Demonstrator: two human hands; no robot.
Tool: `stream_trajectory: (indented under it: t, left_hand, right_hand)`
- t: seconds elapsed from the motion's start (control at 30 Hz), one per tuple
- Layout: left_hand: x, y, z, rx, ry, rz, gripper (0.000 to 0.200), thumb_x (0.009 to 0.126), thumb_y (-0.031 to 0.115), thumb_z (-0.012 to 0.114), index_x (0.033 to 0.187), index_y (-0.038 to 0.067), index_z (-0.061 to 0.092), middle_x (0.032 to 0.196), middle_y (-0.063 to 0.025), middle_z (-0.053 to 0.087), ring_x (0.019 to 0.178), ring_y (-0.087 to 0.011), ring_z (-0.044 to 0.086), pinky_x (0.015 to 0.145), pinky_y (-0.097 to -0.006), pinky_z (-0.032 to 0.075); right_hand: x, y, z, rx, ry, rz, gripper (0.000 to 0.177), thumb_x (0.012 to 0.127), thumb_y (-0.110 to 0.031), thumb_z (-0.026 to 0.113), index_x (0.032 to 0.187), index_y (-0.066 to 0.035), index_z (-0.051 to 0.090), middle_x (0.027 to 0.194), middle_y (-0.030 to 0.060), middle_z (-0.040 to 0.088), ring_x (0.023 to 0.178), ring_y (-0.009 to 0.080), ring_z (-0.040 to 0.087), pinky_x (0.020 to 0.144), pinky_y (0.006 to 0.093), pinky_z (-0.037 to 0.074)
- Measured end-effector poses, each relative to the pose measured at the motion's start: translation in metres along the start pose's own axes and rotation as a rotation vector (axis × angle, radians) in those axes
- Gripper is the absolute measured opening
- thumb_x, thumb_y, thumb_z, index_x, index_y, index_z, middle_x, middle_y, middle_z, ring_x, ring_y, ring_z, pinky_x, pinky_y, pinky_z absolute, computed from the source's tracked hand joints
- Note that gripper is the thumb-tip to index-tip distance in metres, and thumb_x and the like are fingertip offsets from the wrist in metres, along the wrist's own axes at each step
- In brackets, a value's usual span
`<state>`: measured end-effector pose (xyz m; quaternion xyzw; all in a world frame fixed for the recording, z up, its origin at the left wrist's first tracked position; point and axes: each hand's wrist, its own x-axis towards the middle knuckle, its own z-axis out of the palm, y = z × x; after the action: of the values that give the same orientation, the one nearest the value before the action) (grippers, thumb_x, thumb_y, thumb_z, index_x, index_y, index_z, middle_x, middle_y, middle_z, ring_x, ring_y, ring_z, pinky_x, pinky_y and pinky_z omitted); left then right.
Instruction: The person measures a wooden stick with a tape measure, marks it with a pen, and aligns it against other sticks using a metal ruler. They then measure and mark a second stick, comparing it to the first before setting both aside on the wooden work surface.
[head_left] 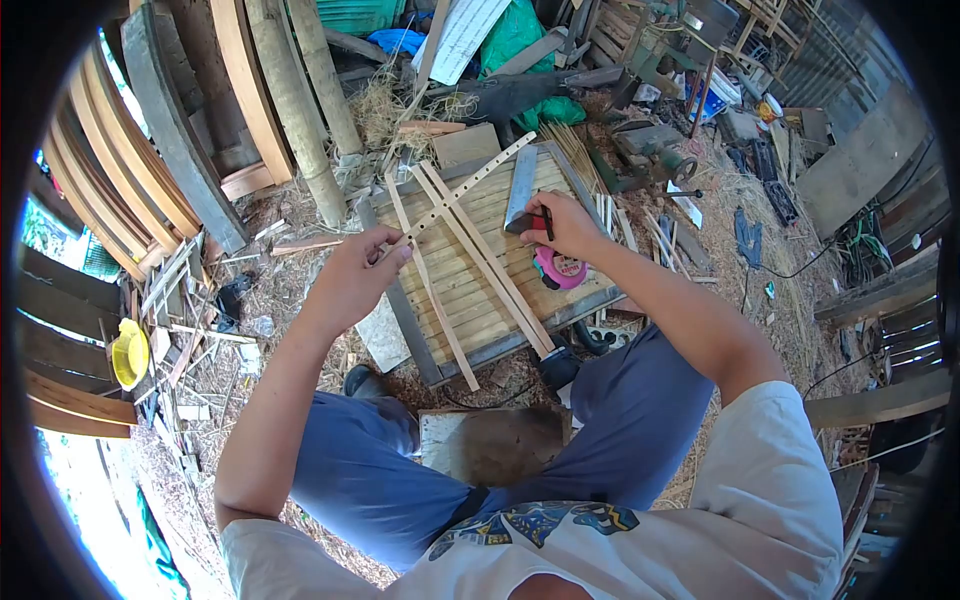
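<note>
- Nearest are blue-grey trousers (380, 480) on the person's spread legs, with a flat, worn wooden board (490, 445) between them.
- Ahead stands a low table (410, 322) with a pale slatted top and a grey wooden frame, tilted across the view.
- A thin, pale, slightly bent wooden strip (437, 300) lies along its left side and overhangs the near edge.
- The left hand (378, 262) pinches, between thumb and fingers, the near end of a straight, light wooden strip marked with a row of dark dots (490, 170); this strip slants above the table toward its far edge.
- It crosses over two long, plain, pale wooden strips (480, 262) lying side by side.
- The right hand (560, 226) is closed around a small red-and-black object (536, 222), its kind unclear.
- Just below that hand is a round pink-and-black tape measure (562, 270).
- Just beyond the hand, a flat blue-grey bar (522, 180) lies on the table.
- Farther off, a crumpled green sheet (515, 45) lies among scrap wood.
</note>
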<state>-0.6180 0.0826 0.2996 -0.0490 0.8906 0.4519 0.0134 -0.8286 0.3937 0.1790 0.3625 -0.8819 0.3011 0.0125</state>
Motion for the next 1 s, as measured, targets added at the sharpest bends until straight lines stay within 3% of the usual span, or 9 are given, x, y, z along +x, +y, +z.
stream_trajectory:
  t: [0.3, 0.4, 0.5, 0.6, 0.63, 0.73, 0.8, 0.83, 1.0]
  left_hand:
    - [-0.001, 0.004, 0.002, -0.024, 0.016, -0.005, 0.034, 0.105, 0.031, 0.064, 0.117, -0.001, 0.069, 0.073, 0.0008, 0.059, 0.066, -0.0061, 0.05, 0.061, -0.0258, 0.04]
    - [0.004, 0.001, 0.003, -0.138, -0.029, -0.085, 0.034, 0.108, 0.033, 0.058, 0.121, 0.002, 0.067, 0.077, 0.0012, 0.059, 0.063, -0.0064, 0.049, 0.06, -0.0247, 0.04]
    - [0.002, 0.011, -0.006, -0.683, -0.117, -0.314, 0.035, 0.111, 0.034, 0.05, 0.127, 0.006, 0.064, 0.082, 0.0016, 0.06, 0.064, -0.0075, 0.05, 0.06, -0.0232, 0.041]
    - [0.008, 0.01, -0.008, -0.85, -0.105, -0.265, 0.036, 0.112, 0.033, 0.044, 0.132, 0.007, 0.06, 0.086, 0.0018, 0.059, 0.069, -0.0103, 0.053, 0.063, -0.0248, 0.044]
    - [0.008, 0.012, -0.008, -0.88, -0.077, -0.268, 0.036, 0.113, 0.033, 0.044, 0.132, 0.007, 0.06, 0.087, 0.0014, 0.061, 0.073, -0.0109, 0.055, 0.066, -0.0258, 0.047]
    - [0.009, 0.027, -0.002, -0.924, 0.009, -0.26, 0.037, 0.114, 0.033, 0.043, 0.135, 0.007, 0.059, 0.093, -0.0003, 0.065, 0.082, -0.0127, 0.06, 0.076, -0.0291, 0.052]
    - [0.011, 0.028, 0.001, -0.896, 0.057, -0.243, 0.038, 0.114, 0.033, 0.042, 0.138, 0.007, 0.057, 0.1, -0.0019, 0.069, 0.088, -0.0139, 0.063, 0.084, -0.0314, 0.054]
    - [0.014, 0.023, 0.002, -0.883, 0.04, -0.21, 0.04, 0.114, 0.034, 0.042, 0.141, 0.007, 0.055, 0.113, -0.0052, 0.073, 0.096, -0.0147, 0.066, 0.09, -0.0326, 0.054]
    - [0.017, 0.022, 0.002, -0.844, 0.037, -0.175, 0.039, 0.114, 0.034, 0.044, 0.142, 0.009, 0.055, 0.129, -0.0082, 0.071, 0.103, -0.0165, 0.066, 0.095, -0.0363, 0.054]
  right_hand:
    - [0.012, -0.015, -0.004, 0.349, 0.147, 0.011, 0.026, 0.098, -0.022, 0.07, 0.117, -0.005, 0.064, 0.084, 0.013, 0.071, 0.078, 0.027, 0.07, 0.072, 0.0395, 0.053]
    - [0.014, -0.032, -0.016, 0.252, 0.109, 0.155, 0.027, 0.1, -0.029, 0.067, 0.105, -0.002, 0.068, 0.077, 0.0129, 0.07, 0.071, 0.0269, 0.068, 0.066, 0.0403, 0.051]
    - [0.013, -0.049, -0.028, 0.052, 0.072, 0.115, 0.038, 0.099, -0.036, 0.069, 0.088, 0.0, 0.07, 0.07, 0.0141, 0.068, 0.063, 0.0277, 0.066, 0.06, 0.0407, 0.049]
    - [0.01, -0.051, -0.024, 0.116, -0.01, 0.193, 0.044, 0.096, -0.04, 0.072, 0.079, 0.001, 0.07, 0.069, 0.014, 0.068, 0.06, 0.0274, 0.065, 0.058, 0.0402, 0.048]
    - [0.01, -0.046, -0.018, 0.119, -0.025, 0.157, 0.042, 0.095, -0.039, 0.073, 0.08, 0.001, 0.071, 0.067, 0.0142, 0.067, 0.06, 0.0271, 0.066, 0.059, 0.0407, 0.05]
    - [0.007, -0.046, -0.01, 0.177, -0.165, 0.301, 0.041, 0.094, -0.038, 0.075, 0.082, 0.001, 0.072, 0.068, 0.0149, 0.068, 0.061, 0.0272, 0.068, 0.061, 0.0401, 0.052]
    - [0.007, -0.041, -0.004, 0.122, -0.185, 0.242, 0.039, 0.091, -0.038, 0.076, 0.084, 0.0, 0.074, 0.073, 0.0163, 0.069, 0.068, 0.0287, 0.07, 0.065, 0.0414, 0.053]
    - [0.007, -0.037, 0.001, 0.095, -0.176, 0.204, 0.038, 0.09, -0.038, 0.077, 0.084, 0.0, 0.074, 0.074, 0.0164, 0.07, 0.069, 0.0292, 0.07, 0.066, 0.0419, 0.053]
    - [0.006, -0.036, 0.008, 0.085, -0.178, 0.208, 0.038, 0.087, -0.039, 0.079, 0.084, -0.001, 0.075, 0.077, 0.0163, 0.071, 0.072, 0.0317, 0.069, 0.068, 0.0433, 0.053]
